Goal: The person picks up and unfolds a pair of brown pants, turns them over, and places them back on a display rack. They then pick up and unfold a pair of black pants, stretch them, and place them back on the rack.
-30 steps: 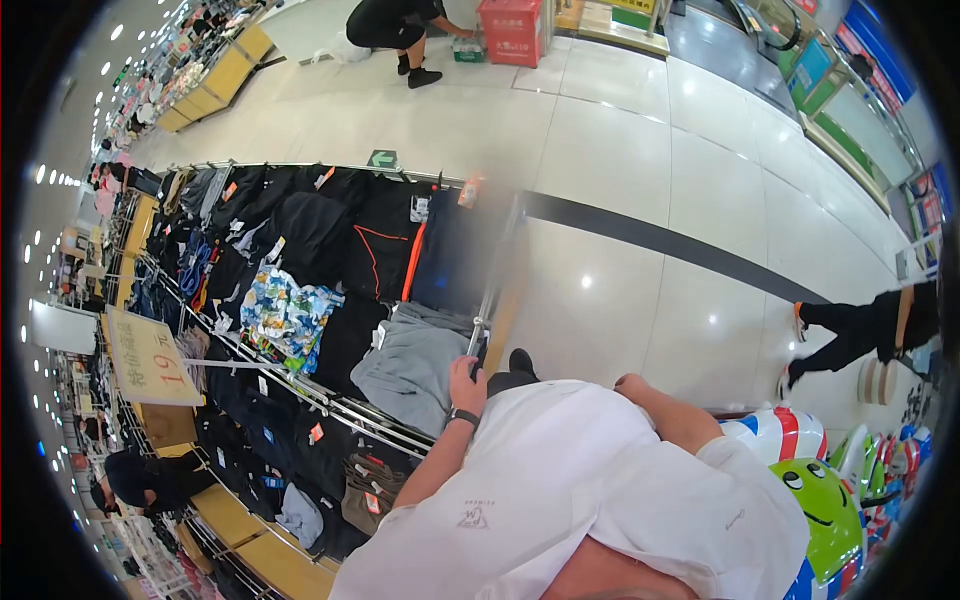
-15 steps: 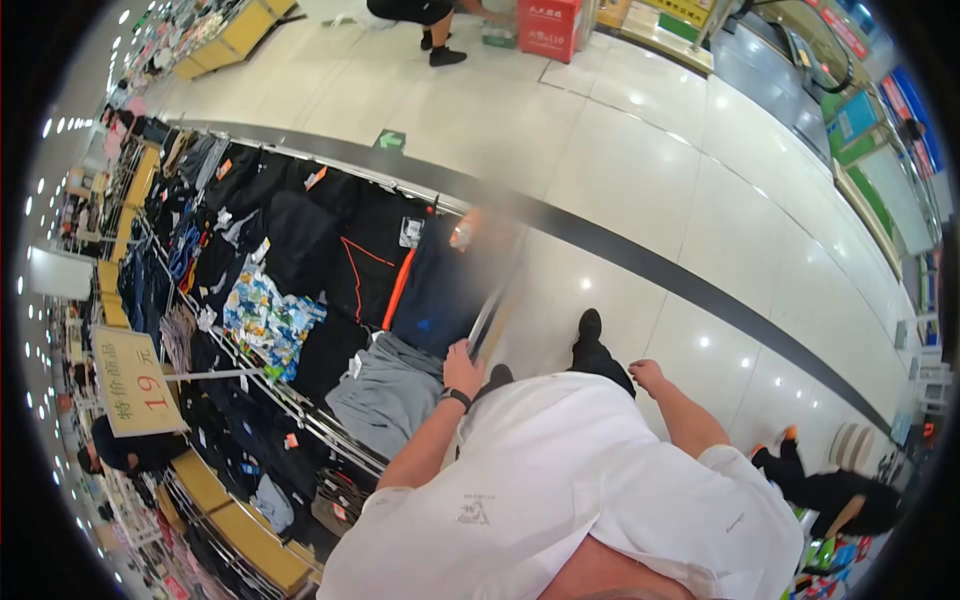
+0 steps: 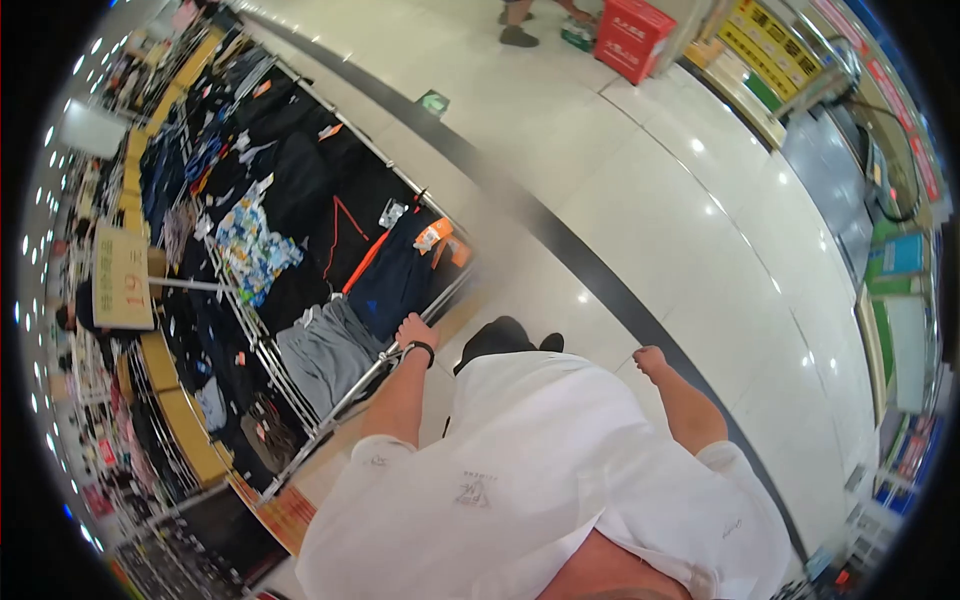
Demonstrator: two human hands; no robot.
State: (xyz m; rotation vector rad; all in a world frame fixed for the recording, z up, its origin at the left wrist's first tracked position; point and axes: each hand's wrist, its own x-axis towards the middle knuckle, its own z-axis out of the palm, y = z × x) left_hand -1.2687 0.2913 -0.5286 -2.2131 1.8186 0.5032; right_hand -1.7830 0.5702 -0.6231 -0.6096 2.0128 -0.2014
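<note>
My left hand (image 3: 417,332), with a dark band on its wrist, lies over the metal rail (image 3: 350,398) at the near edge of a clothes display. Its fingers look curled round the rail, though their undersides are hidden. Just beside it are a crumpled grey garment (image 3: 325,355) and a folded navy garment (image 3: 392,285) with an orange tag (image 3: 434,235). Away from the display, my right hand (image 3: 650,362) hangs over the floor at my side, fingers curled in and nothing visible in them.
Dark clothes and a floral garment (image 3: 255,248) fill the railed display. A price sign (image 3: 122,278) stands at left. Pale floor tiles (image 3: 690,270) with a dark stripe run to the right. A person's leg (image 3: 518,32) and a red box (image 3: 635,40) are ahead.
The view has turned, and the display now sits further left. My left hand stays at the rail near the grey garment. The person at lower right is out of view.
</note>
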